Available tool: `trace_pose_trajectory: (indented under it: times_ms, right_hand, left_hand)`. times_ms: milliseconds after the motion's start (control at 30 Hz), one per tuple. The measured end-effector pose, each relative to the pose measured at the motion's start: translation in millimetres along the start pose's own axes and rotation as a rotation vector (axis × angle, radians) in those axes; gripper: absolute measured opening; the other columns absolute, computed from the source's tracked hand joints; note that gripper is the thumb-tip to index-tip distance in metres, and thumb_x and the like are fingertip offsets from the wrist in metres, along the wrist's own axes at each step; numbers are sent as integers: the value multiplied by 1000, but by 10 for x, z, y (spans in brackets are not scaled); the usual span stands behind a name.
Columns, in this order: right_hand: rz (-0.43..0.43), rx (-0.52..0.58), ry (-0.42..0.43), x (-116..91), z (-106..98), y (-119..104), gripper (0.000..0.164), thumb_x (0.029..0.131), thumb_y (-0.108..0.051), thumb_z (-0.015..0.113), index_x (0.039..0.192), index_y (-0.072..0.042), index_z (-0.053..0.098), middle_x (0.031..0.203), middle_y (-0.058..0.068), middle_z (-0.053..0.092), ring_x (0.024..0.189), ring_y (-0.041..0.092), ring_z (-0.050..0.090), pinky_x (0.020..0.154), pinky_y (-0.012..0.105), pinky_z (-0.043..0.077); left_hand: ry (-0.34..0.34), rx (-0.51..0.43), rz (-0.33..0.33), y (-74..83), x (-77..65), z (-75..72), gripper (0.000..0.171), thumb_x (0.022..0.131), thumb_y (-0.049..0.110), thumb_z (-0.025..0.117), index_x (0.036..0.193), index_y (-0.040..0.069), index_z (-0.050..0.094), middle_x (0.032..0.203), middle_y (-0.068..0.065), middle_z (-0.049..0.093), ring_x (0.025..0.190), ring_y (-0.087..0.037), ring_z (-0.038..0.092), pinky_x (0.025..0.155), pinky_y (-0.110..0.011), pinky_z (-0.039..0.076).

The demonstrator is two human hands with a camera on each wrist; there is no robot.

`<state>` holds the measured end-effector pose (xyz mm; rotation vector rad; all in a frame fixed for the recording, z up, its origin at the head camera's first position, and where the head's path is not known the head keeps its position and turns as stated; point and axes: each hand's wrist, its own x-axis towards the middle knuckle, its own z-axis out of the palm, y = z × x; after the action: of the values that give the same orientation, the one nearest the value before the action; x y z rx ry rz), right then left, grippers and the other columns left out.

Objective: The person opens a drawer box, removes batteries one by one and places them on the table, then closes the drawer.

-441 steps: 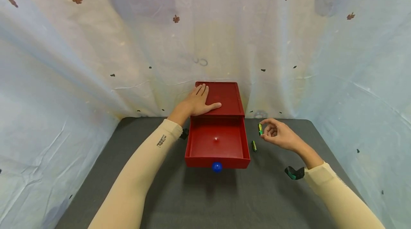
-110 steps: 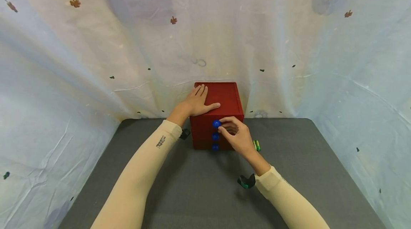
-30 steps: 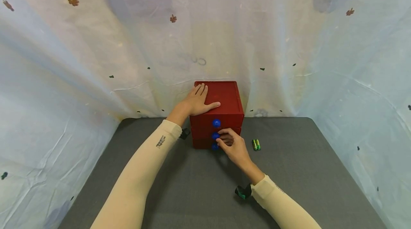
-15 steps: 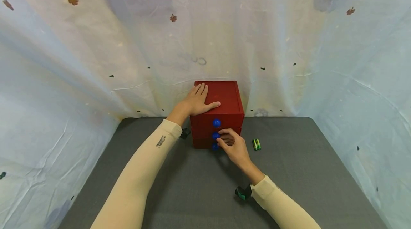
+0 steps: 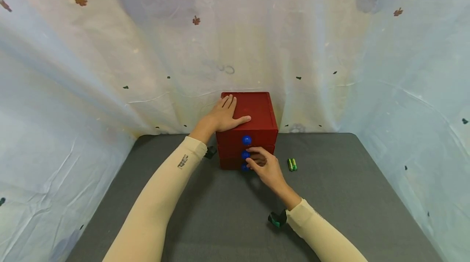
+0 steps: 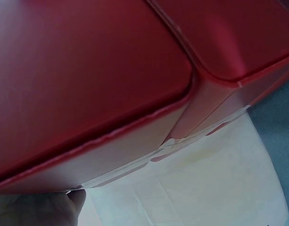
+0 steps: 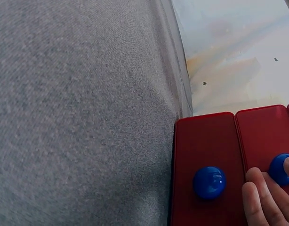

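A red drawer box (image 5: 257, 109) stands against the curtain, with three drawer fronts stacked one above another, all pushed in. My left hand (image 5: 223, 117) lies flat on its top, fingers spread and thumb pointing right; the left wrist view catches only part of that hand (image 6: 48, 209) below the red walls. On the front, my right hand (image 5: 269, 170) pinches the middle blue knob (image 5: 245, 154) between thumb and forefinger. The right wrist view shows those fingers (image 7: 255, 202) curled beside the middle knob, with the bottom blue knob (image 7: 209, 182) untouched. The top blue knob (image 5: 247, 140) sits above the hand.
Two green-and-yellow batteries (image 5: 292, 164) lie side by side on the grey table (image 5: 220, 221), right of the box. A pale patterned curtain (image 5: 235, 49) surrounds the table at the back and both sides.
The top drawer, pulled out in the oldest frame, is now in. The battery once in my right hand lies beside the other. That hand has moved from the top knob to the middle one.
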<state>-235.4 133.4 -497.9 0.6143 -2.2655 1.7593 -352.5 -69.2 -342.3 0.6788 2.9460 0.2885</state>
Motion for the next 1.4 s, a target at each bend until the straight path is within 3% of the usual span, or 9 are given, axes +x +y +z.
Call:
trace_pose_trajectory:
  times_ms: [233, 467, 867, 1167, 1400]
  right_hand:
    - [15, 76, -22, 28, -3, 38, 32, 102, -6, 74, 134, -4, 70, 113, 22, 78, 90, 40, 78, 79, 44, 67]
    - [24, 98, -1, 7, 22, 45, 32, 103, -6, 73, 134, -4, 70, 117, 21, 77, 88, 39, 77, 77, 39, 67]
    - [34, 118, 31, -20, 52, 25, 31, 102, -3, 74, 133, -3, 71, 109, 23, 77, 84, 37, 77, 75, 32, 66]
    - [46, 133, 39, -86, 60, -15, 31, 101, -6, 75, 132, -5, 73, 106, 21, 78, 83, 28, 77, 76, 33, 66]
    - [62, 114, 30, -169, 69, -39, 30, 102, -8, 75, 132, -7, 74, 104, 21, 78, 83, 28, 77, 76, 33, 66]
  left_hand:
    - [4, 6, 2, -5, -6, -9, 108, 103, 79, 38, 173, 4, 2, 180, -16, -3, 167, -31, -6, 135, -46, -3]
    - [-3, 14, 0, 1, -3, -5, 108, 103, 79, 37, 173, 4, 3, 180, -16, -3, 167, -30, -6, 135, -45, -3]
    - [1, 8, -1, 3, -11, -13, 108, 103, 79, 37, 173, 5, 2, 180, -15, -3, 167, -30, -6, 135, -45, -2]
    - [-3, 22, -5, 13, -13, -9, 105, 105, 77, 35, 172, 4, 0, 180, -16, -4, 167, -30, -7, 135, -44, -4]
    - [-11, 17, -13, 23, -30, -27, 107, 104, 78, 38, 173, 6, 0, 180, -15, -5, 167, -30, -7, 135, -45, -4]
